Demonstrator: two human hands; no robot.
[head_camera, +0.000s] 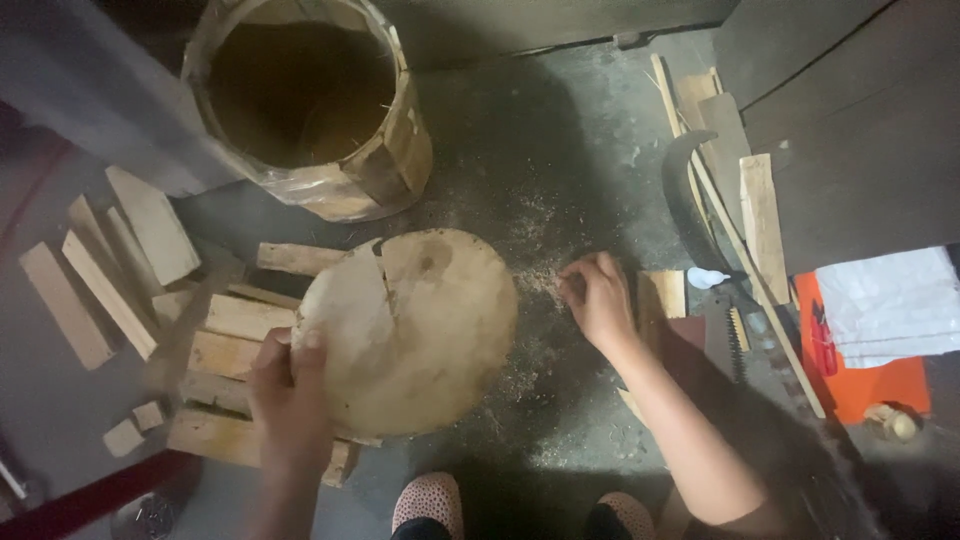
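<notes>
My left hand (288, 385) grips the near left rim of a round pale wooden disc (420, 325) that is cracked into pieces near its top. The disc rests tilted over several flat wooden boards (230, 345). My right hand (597, 295) hovers over the sawdust-strewn floor (535, 285) to the right of the disc, fingers pinched together; whether something small is in them is not visible. Behind the disc stands an open wooden barrel (310, 100) made of staves.
Loose wooden staves (90, 290) lie at the left. At the right are a curved dark blade (685, 200), wood strips (762, 225), a small block (663, 295), a saw (738, 340), an orange sheet (870, 385) and a white bag (890, 300). My feet (430, 505) are at the bottom.
</notes>
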